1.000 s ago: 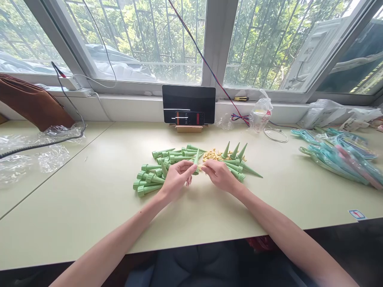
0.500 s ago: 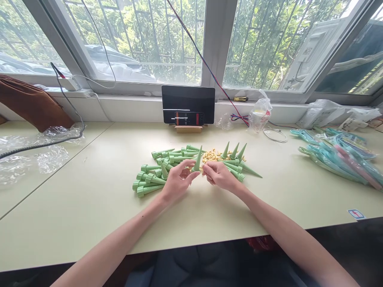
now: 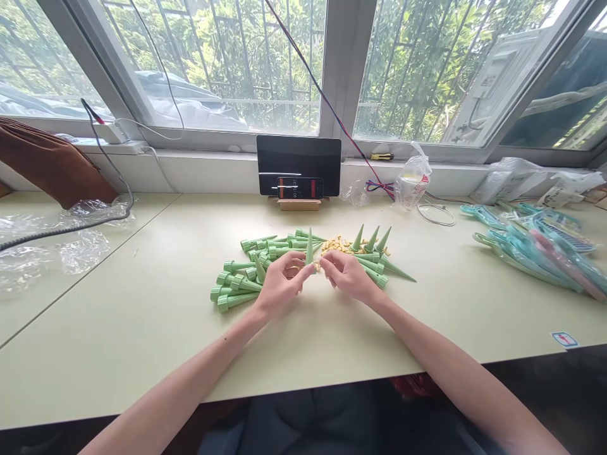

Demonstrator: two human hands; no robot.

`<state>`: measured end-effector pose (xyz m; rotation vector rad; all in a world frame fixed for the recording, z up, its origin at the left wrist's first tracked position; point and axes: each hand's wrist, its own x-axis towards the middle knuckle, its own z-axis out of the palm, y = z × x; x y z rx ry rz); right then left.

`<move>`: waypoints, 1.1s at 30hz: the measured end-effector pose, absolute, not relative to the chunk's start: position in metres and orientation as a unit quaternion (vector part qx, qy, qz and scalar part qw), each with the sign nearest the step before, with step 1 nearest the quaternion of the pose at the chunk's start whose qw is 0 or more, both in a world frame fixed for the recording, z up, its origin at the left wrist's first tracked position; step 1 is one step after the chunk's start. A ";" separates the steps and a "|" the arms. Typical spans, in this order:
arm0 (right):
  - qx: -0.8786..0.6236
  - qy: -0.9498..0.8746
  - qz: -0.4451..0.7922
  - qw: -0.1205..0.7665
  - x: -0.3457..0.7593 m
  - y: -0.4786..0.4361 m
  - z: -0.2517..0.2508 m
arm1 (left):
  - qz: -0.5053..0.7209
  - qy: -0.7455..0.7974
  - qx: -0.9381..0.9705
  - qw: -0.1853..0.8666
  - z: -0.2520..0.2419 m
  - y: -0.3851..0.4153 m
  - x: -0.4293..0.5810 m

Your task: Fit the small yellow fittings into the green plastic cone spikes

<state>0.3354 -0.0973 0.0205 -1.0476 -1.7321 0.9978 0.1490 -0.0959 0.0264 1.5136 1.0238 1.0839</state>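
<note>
My left hand [image 3: 281, 278] grips a green watering spike [image 3: 310, 245] by its lower end, point upward. My right hand [image 3: 348, 276] is pinched closed just right of that spike; whatever lies between its fingertips is too small to make out. Behind both hands is a heap of small yellow pieces [image 3: 337, 243]. More green spikes [image 3: 237, 298] lie in a loose pile on the left, partly covered by my left hand. Several stand point-up [image 3: 372, 239] at the back right, and others [image 3: 377, 278] lie beside my right hand.
A phone [image 3: 300, 188] leans on a dark tablet [image 3: 298, 158] at the back. Wrapped teal and pink items [image 3: 545, 246] lie on the right, near a bagged cup [image 3: 411, 183] and a coiled white cable [image 3: 436, 215]. Crumpled clear plastic [image 3: 83, 249] and a brown bag [image 3: 52, 161] are left.
The spike in my left hand has shifted slightly left and become more upright. My left thumb has risen along its base. My right hand stays pinched in nearly the same place.
</note>
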 end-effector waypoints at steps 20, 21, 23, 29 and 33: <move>-0.414 -0.766 0.240 0.428 0.337 -0.097 0.018 | 0.416 0.397 0.627 0.526 0.026 -0.096 0.147; -0.417 -0.766 0.236 0.430 0.337 -0.097 0.018 | 0.415 0.397 0.633 0.519 0.025 -0.096 0.147; -0.422 -0.764 0.225 0.434 0.337 -0.097 0.017 | 0.418 0.394 0.644 0.505 0.022 -0.097 0.147; -0.439 -0.748 0.244 0.435 0.336 -0.099 0.018 | 0.443 0.377 0.688 0.435 0.018 -0.098 0.149; -0.443 -0.725 0.298 0.435 0.334 -0.101 0.022 | 0.452 0.369 0.724 0.368 0.015 -0.097 0.149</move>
